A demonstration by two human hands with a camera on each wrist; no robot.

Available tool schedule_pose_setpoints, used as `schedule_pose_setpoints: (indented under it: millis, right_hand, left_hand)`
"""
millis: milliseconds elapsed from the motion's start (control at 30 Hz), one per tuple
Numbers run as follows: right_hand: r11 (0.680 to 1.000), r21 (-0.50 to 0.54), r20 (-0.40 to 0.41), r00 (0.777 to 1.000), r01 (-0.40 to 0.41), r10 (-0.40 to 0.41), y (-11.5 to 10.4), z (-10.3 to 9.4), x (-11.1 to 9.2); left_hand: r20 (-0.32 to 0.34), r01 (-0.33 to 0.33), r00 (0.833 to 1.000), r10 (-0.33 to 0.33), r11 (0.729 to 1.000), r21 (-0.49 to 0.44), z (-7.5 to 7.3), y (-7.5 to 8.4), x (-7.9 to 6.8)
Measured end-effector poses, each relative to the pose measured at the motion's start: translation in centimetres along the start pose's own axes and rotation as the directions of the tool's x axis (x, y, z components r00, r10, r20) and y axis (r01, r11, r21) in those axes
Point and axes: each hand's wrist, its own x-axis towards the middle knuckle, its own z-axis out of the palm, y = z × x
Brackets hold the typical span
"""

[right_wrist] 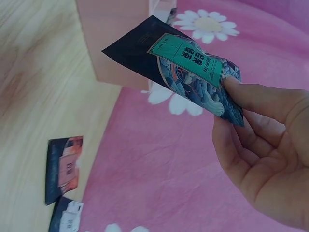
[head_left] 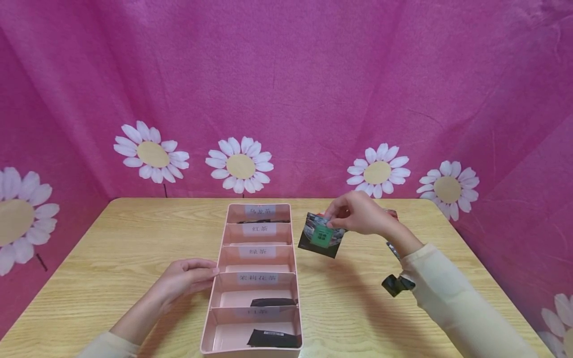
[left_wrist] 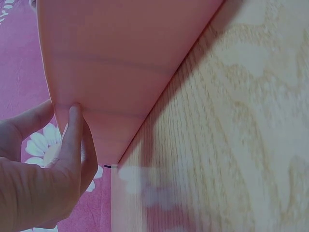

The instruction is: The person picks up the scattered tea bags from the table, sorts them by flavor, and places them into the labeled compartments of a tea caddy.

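Note:
My right hand pinches a dark tea sachet by its upper edge, above the table just right of a pink divided box. In the right wrist view the sachet shows a green label reading GREEN TEA, with the thumb on its front and fingers behind. My left hand holds the box's left wall about midway along. In the left wrist view one finger presses the outer wall, while another digit meets the rim. Dark sachets lie in the two nearest compartments and the farthest one.
Each compartment carries a white paper label with Chinese writing. More sachets lie on the wooden table right of the box, partly hidden by the right arm; one has a red label. A pink curtain with daisies surrounds the table.

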Motion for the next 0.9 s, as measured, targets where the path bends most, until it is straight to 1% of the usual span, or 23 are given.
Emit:
schedule_pose_setpoints:
  millis: [167,367,600,900]
  right_hand:
    - [1.0,0.0,-0.006,1.0,0.025,-0.025,-1.3,-0.2,0.3]
    - [0.998,-0.029,-0.014,0.999,0.048,-0.048,-2.9,-0.3,0.9]
    - [0.993,-0.032,-0.014,0.993,0.117,-0.117,-4.4,0.4,2.0]
    - [0.987,-0.054,-0.002,0.989,0.148,-0.149,-6.3,1.6,3.4]
  left_hand:
    - [0.002,0.0,1.0,0.0,1.0,0.008,0.0,0.0,0.0]
    - [0.008,-0.005,1.0,0.005,1.0,0.005,0.0,-0.1,0.0]
    - [0.008,-0.006,1.0,0.006,1.0,-0.001,-0.1,-0.1,0.0]
    - [-0.014,0.002,1.0,-0.002,1.0,0.005,0.1,0.0,-0.1]
